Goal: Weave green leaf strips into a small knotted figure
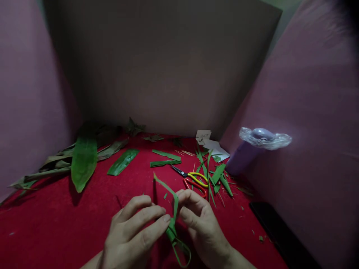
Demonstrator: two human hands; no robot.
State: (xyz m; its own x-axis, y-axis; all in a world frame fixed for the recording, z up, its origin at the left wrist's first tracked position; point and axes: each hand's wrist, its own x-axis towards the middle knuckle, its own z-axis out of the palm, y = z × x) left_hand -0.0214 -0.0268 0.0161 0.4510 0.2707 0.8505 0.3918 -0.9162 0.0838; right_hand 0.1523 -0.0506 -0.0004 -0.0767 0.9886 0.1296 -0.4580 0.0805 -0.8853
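Observation:
A folded green leaf strip [171, 234] is held low in front of me, with a knotted or wrapped middle. One end forms a loop [183, 252] hanging towards me; the other tail [166, 184] rises, bends and points away to the left. My left hand [134, 228] is closed on the wrapped middle, thumb and fingers pressed against it. Close by on the right, my right hand [204, 224] has curled fingers, with a gap between thumb and index finger. Its fingertips are at the bend of the tail; whether they touch it I cannot tell.
Scissors [196, 180] with yellow and red handles lie on the red cloth [92, 228], beside leaf scraps [218, 173]. Cut leaf pieces [123, 162] and a big leaf [84, 160] lie left. A purple bottle-like container [244, 157], papers [214, 147] and a dark flat object [280, 231] are right.

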